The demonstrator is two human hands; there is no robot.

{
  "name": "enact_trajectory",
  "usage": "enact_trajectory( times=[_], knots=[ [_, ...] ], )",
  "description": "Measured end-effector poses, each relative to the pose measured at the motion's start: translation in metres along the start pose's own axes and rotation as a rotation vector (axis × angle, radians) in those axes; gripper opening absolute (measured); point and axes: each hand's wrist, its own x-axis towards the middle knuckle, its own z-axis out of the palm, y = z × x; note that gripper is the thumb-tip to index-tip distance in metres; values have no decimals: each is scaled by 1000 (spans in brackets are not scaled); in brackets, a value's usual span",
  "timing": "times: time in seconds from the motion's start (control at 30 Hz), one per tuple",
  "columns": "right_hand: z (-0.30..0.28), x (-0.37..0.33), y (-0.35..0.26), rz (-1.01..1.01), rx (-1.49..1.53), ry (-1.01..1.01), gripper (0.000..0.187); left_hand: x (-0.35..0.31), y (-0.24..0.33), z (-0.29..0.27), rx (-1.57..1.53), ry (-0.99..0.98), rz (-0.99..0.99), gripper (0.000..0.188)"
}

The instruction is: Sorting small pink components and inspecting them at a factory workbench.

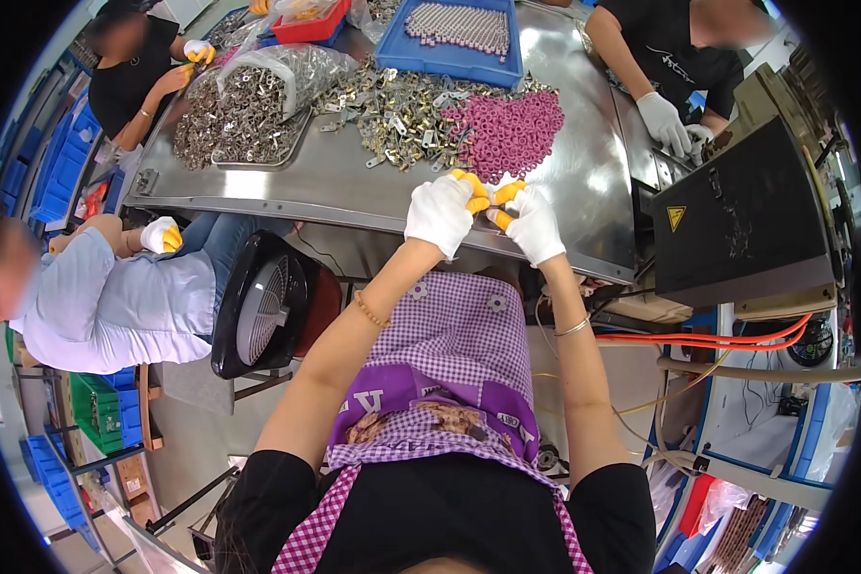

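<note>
My left hand [439, 216], in a white glove with yellow fingertips, is held at the table's near edge with its fingers pinched together. Facing it, my right hand [534, 224] wears the same kind of glove, and its fingers are closed too. The fingertips of both hands nearly meet over something small that I cannot make out. Right beyond them lies a heap of small pink rings [509, 129]. To its left, a pile of small metal fittings [392, 124], silver and brass-coloured, spreads over the metal table [335, 187].
A blue tray [450, 78] with rows of small parts stands at the back. Metal pieces [234, 120] spill from a plastic bag at left. A black machine box [746, 225] stands at right. Co-workers are at the left and far right, beside a black fan [263, 306].
</note>
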Motion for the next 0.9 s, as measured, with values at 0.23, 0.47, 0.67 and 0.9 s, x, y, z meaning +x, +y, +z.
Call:
enact_trajectory(
  times=[0.23,0.47,0.67,0.9],
  knots=[
    [-4,-14,-16,-112,-160,83,40,-1,2,-11,110,-4,-2,30],
    [-54,-31,-2,219,-387,-1,46,-3,-62,-35,181,149,-220,27],
    [-83,-11,65,533,-351,240,39,11,-93,-42,262,120,-274,31],
    [-88,16,100,649,-542,405,43,22,-107,-35,116,51,-405,26]
  ],
)
